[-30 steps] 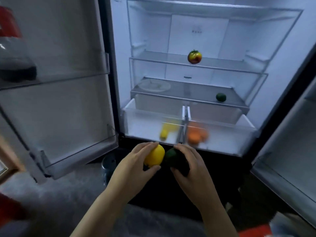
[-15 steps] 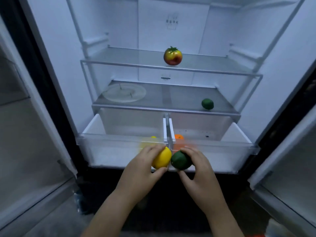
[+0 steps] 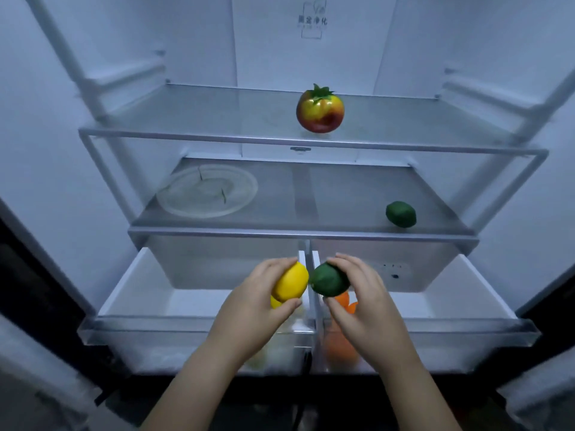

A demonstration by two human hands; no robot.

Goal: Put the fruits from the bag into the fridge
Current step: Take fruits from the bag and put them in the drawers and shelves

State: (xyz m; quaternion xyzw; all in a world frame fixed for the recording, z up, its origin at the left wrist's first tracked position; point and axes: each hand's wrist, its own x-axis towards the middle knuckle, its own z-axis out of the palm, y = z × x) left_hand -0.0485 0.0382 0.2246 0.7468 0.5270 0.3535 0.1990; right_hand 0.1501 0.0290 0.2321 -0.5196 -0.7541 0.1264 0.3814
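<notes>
My left hand (image 3: 255,309) grips a yellow lemon (image 3: 291,280) above the left crisper drawer (image 3: 140,306). My right hand (image 3: 362,303) grips a green lime (image 3: 329,279) above the right crisper drawer (image 3: 466,303). The two fruits sit almost side by side over the divider between the drawers. Another yellow fruit (image 3: 275,303) peeks out under the lemon in the left drawer. Orange fruits (image 3: 343,301) lie in the right drawer, partly hidden by my right hand. The bag is out of view.
A red-yellow tomato-like fruit (image 3: 320,111) stands on the upper glass shelf (image 3: 217,140). A second lime (image 3: 400,214) lies at the right of the middle shelf (image 3: 311,233), and a clear round plate (image 3: 207,194) rests at its left. Both drawers are pulled out.
The view has moved closer to the fridge. Both hands have risen with their fruits from below the drawer fronts to over the open drawers.
</notes>
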